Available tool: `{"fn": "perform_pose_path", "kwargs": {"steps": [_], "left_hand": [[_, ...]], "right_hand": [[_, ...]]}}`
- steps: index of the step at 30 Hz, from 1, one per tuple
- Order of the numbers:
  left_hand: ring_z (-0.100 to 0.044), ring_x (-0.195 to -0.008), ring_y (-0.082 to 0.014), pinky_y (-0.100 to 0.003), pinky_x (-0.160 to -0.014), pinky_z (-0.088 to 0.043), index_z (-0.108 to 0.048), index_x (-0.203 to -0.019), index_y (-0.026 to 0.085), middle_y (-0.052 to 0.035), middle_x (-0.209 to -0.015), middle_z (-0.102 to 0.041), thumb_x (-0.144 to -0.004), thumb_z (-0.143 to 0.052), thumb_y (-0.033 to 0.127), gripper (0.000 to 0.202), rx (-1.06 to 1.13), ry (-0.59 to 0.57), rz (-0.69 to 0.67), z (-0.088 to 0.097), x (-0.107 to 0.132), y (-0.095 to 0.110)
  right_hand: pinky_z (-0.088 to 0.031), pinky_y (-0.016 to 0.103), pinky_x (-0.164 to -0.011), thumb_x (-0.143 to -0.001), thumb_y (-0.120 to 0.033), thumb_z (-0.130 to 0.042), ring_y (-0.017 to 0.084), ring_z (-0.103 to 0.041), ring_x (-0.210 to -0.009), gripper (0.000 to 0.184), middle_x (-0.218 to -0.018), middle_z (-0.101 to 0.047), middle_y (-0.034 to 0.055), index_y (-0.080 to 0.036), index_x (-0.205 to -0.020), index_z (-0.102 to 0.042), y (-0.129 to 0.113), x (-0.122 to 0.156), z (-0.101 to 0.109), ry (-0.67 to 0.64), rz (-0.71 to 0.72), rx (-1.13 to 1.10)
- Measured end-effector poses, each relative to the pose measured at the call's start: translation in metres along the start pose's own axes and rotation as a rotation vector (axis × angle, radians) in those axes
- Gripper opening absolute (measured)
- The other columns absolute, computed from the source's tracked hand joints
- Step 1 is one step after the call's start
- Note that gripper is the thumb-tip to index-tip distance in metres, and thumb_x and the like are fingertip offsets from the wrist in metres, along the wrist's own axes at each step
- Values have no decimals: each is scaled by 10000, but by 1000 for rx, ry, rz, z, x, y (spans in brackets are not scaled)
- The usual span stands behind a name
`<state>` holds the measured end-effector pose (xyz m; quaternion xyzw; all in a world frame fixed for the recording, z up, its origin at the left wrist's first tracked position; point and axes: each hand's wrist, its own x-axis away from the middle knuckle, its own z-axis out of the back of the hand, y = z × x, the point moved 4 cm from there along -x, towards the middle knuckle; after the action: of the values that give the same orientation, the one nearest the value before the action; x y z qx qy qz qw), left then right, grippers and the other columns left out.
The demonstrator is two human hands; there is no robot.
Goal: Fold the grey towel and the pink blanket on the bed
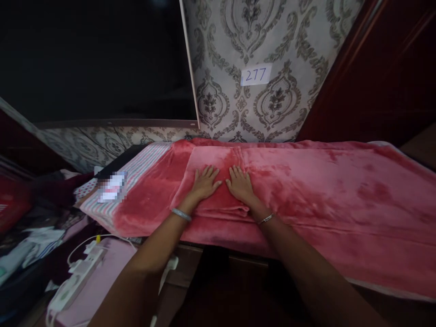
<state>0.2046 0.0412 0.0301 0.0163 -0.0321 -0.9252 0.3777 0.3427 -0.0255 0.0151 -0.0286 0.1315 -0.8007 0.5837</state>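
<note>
A folded pink-red plush cloth (218,156) lies in the middle of a larger pink and red plush blanket (327,181) spread along the long surface. My left hand (205,182) presses flat on the left part of the folded cloth, fingers spread. Flat on its right part lies my right hand (240,184), fingers also stretched out. Neither hand grips anything. The front edge of the folded cloth shows stacked layers just before my wrists.
A large dark screen (102,63) hangs at the left above the surface. A striped cloth (150,161) covers the left end, with a blurred packet (112,187) on it. At lower left are a white power strip (80,274) with cables and heaped clothes (37,247).
</note>
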Motion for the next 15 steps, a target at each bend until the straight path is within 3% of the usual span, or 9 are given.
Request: {"fn": "perform_pose_path", "kwargs": {"steps": [3,8,15], "left_hand": [[-144,-1615,-295,-641,-1279,-64,-296,-1652,211,-123,-1730,-203,-1056,-329,550,686,-66,18,121,-2,8,-30],[-147,-1614,-288,-607,-1267,-195,-169,-1681,211,-111,-1749,-85,-1063,-279,550,713,35,-40,327,-12,27,-75],[-127,-1615,-307,-620,-1261,-189,-171,-1679,208,-124,-1752,-85,-1063,-316,515,703,93,-105,333,-1,29,-78]], "right_hand": [[-149,541,-1278,-1066,-372,-311,280,-191,-1590,634,-1715,-221,140,-105,-1642,-317,2,5,-12,-1,1,22],[-174,520,-1276,-1069,-385,-311,280,-189,-1591,636,-1716,-223,133,-112,-1643,-320,5,6,-15,-4,3,29],[-160,531,-1279,-1071,-377,-289,270,-148,-1601,641,-1725,-185,132,-102,-1650,-287,4,5,-6,-26,-11,-10]]}}
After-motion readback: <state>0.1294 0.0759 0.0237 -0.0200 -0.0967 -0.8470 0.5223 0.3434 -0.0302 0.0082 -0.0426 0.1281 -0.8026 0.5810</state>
